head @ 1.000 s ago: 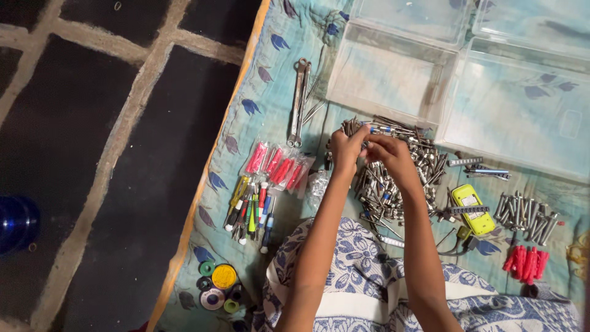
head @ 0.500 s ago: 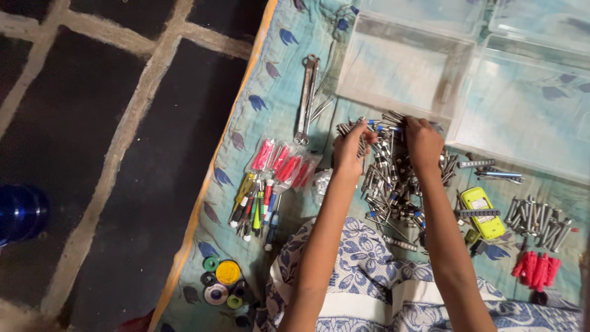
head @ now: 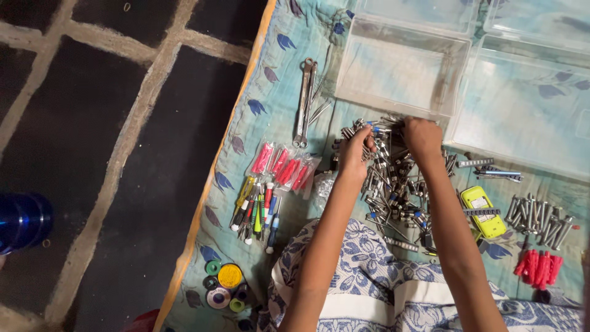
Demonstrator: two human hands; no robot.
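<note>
Both hands are working at the far end of a pile of metal sockets and bits (head: pixel 393 184) lying mid-cloth. The left hand (head: pixel 356 146) is curling closed around several pieces; the right hand (head: pixel 423 136) is pressing down on the pile, its grip hidden. A clear tray (head: pixel 402 74) is lying just beyond; wrenches (head: pixel 305 101) are lying to the left.

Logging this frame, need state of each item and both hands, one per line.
left hand: closed on metal bits, at pile top
right hand: fingers down in the pile, grip unclear
pile of metal bits: loose, heaped on cloth
clear trays: open, empty
spanners: flat, side by side
red plug packets: sealed
</note>
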